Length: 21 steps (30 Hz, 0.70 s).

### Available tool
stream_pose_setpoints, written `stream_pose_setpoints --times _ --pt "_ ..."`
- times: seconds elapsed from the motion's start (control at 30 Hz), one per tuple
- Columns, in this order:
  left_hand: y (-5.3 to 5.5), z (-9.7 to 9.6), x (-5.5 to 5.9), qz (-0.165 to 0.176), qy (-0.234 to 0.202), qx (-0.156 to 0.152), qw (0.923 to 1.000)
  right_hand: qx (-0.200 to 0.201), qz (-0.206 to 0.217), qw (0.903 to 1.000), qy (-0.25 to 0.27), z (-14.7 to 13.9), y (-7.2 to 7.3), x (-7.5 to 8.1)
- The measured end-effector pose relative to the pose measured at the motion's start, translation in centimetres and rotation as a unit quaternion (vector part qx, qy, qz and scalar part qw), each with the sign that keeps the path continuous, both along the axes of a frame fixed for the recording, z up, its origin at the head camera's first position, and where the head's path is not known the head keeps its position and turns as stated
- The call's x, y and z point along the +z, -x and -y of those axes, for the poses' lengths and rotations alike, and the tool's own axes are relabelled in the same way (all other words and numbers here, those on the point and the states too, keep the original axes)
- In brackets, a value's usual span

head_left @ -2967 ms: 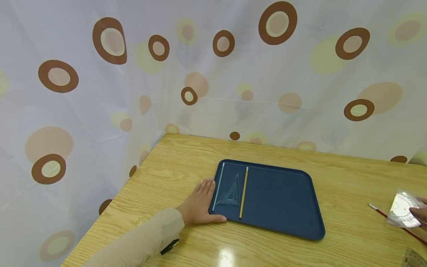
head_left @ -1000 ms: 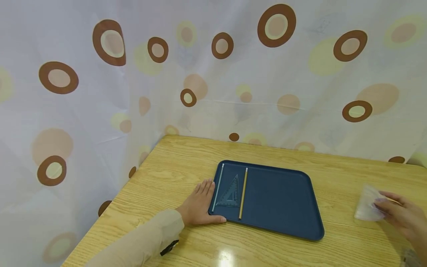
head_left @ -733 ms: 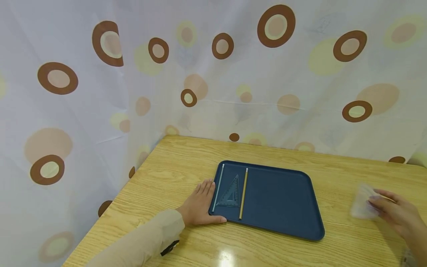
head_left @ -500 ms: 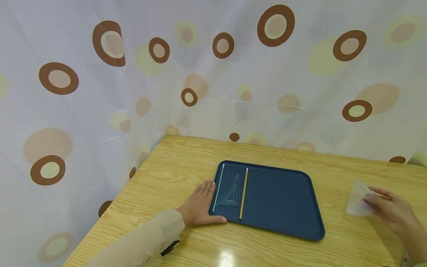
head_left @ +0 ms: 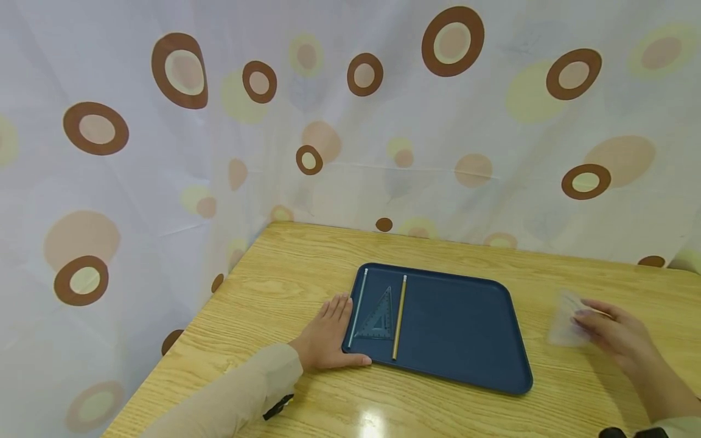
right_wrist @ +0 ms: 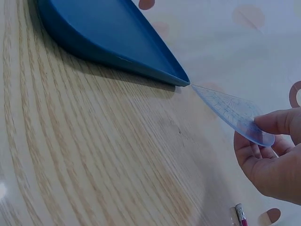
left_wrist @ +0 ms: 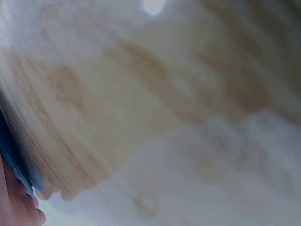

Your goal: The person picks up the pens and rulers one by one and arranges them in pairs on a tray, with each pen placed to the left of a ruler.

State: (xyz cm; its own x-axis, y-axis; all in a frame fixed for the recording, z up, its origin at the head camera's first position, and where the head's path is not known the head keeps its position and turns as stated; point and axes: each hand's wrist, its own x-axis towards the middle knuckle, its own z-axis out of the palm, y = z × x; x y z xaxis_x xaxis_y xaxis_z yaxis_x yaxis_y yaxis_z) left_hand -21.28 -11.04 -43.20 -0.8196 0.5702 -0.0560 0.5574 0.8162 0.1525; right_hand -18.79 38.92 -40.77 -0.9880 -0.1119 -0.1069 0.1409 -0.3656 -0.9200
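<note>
My left hand [head_left: 323,337] lies with straight fingers along the left rim of the dark blue tray [head_left: 460,328], thumb at its near corner. On the tray's left side sit a bluish pencil [head_left: 358,307], a clear triangular set square [head_left: 386,307] and a yellow pencil [head_left: 400,316], side by side. To the right of the tray, above the table, my right hand [head_left: 619,340] pinches a clear protractor [right_wrist: 230,113] between thumb and fingers. In the head view the protractor blurs a little; its free end points toward the tray.
A red pencil [right_wrist: 241,217] shows on the wood-grain table [head_left: 306,261] below the right hand in the right wrist view. A white curtain [head_left: 356,134] with brown and yellow circles hangs behind the table and along its left side.
My right hand has carried the protractor leftward from the table's right edge, closer to the tray. The left hand and the things on the tray stay put.
</note>
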Motion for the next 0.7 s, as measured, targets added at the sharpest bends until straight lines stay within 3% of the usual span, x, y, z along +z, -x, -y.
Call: stream_pose_setpoints --times 0.23,0.5,0.7 --pt "0.1 0.1 -0.1 -0.002 0.000 -0.003 1.0000 -0.002 0.001 0.9997 -0.024 1.2 0.5 0.1" --pt "0.2 0.1 -0.2 -0.003 -0.003 -0.006 1.0000 -0.003 -0.007 1.0000 -0.005 2.2 0.6 0.0" --pt "0.1 0.1 -0.2 -0.002 0.001 -0.004 1.0000 -0.004 -0.004 0.9997 -0.023 2.9 0.7 0.2"
